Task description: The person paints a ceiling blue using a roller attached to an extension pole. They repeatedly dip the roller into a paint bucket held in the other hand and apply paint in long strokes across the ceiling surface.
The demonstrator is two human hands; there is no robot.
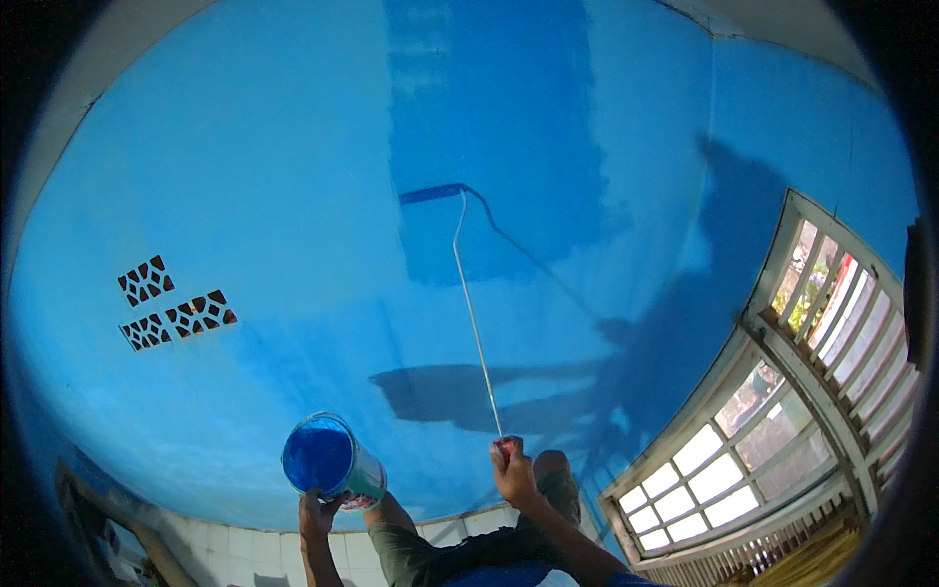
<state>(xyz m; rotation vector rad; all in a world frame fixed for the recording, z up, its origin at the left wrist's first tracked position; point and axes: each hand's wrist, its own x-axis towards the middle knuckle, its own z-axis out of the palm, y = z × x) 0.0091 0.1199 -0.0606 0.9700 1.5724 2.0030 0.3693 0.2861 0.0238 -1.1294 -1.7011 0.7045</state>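
Note:
In my right hand [514, 474] is the red handle of a paint roller [472, 311], fingers wrapped round it. Its long thin rod reaches up to a blue-soaked roller sleeve, which lies against the left part of a darker blue painted patch [499, 127] on the light blue wall. My left hand [319, 511] grips the rim of a paint bucket [368, 476] tilted toward me. Deep blue paint [321, 458] shows inside it. The bucket hangs low, left of my knees.
Pierced vent blocks [181, 313] are set in the wall at the left. On the right stands a barred window [724, 460] with slatted panes. White tiles [245, 553] line the lower wall. A dark wooden frame [127, 528] is at the lower left. My shadow falls across the wall's right side.

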